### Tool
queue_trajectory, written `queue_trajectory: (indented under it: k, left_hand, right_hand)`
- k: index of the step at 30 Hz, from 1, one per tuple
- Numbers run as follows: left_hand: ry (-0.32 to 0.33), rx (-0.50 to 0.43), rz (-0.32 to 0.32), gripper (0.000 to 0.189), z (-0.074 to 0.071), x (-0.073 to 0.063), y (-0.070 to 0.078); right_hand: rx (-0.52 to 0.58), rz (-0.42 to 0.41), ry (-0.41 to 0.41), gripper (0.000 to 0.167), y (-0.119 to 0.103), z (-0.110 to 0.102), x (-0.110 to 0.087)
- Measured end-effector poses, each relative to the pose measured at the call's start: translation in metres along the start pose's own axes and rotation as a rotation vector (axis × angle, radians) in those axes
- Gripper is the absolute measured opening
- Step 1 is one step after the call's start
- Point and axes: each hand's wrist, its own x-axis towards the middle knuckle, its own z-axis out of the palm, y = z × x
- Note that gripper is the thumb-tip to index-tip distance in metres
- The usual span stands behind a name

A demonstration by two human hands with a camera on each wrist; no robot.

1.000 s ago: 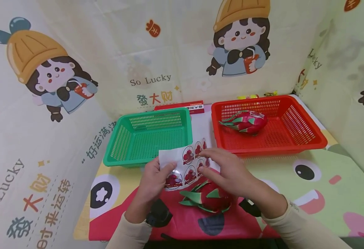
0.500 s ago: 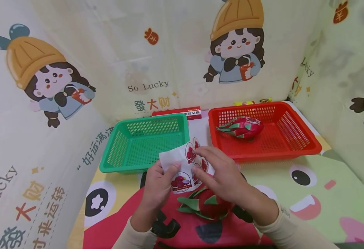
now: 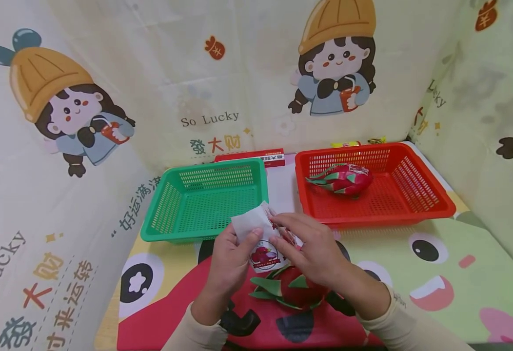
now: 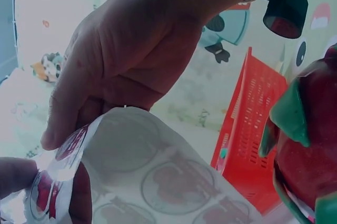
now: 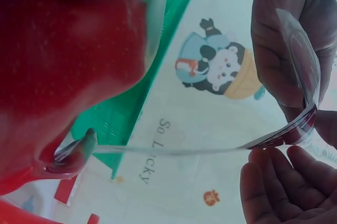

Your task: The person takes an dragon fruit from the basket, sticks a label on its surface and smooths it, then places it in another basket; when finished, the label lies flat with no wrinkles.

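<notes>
My left hand [image 3: 230, 261] pinches the left part of a white sticker sheet [image 3: 244, 225] with the thumb on top. My right hand [image 3: 315, 246] pinches the sheet's right part, which is bent back. One round sticker [image 3: 265, 254] with a dragon fruit picture faces up. In the left wrist view, the sheet's pale back [image 4: 174, 176] shows more round outlines. Below the hands, a red dragon fruit [image 3: 293, 287] with green scales lies on the table, partly covered by the right hand. The right wrist view shows this dragon fruit [image 5: 68, 66] close up.
A green basket [image 3: 151, 222] stands behind the left hand. To its right, a red basket [image 3: 447, 207] holds another dragon fruit [image 3: 348, 179] with a label on it. A red box [image 3: 274, 157] and a yellow packet [image 3: 345, 144] lie at the back by the patterned cloth wall.
The sheet's right part has folded further back, so fewer stickers show. My left hand has moved a little right, closer to the right hand. The dragon fruits and baskets stay put.
</notes>
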Motion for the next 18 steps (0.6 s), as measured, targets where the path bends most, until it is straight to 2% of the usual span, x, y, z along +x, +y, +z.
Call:
queue_trajectory:
  k: [7,18]
  left_hand:
    - [-0.019,-0.068,0.022,0.040,0.0019,0.0008,-0.0029]
    - [0.013,-0.034,0.004,0.040,0.0021,0.0002,-0.0037]
  right_hand:
    - [-0.004,0.000,0.002,0.047,0.0009,0.0028,-0.0018]
    - [0.017,-0.036,0.071,0.041,0.0009,0.0086,-0.0023]
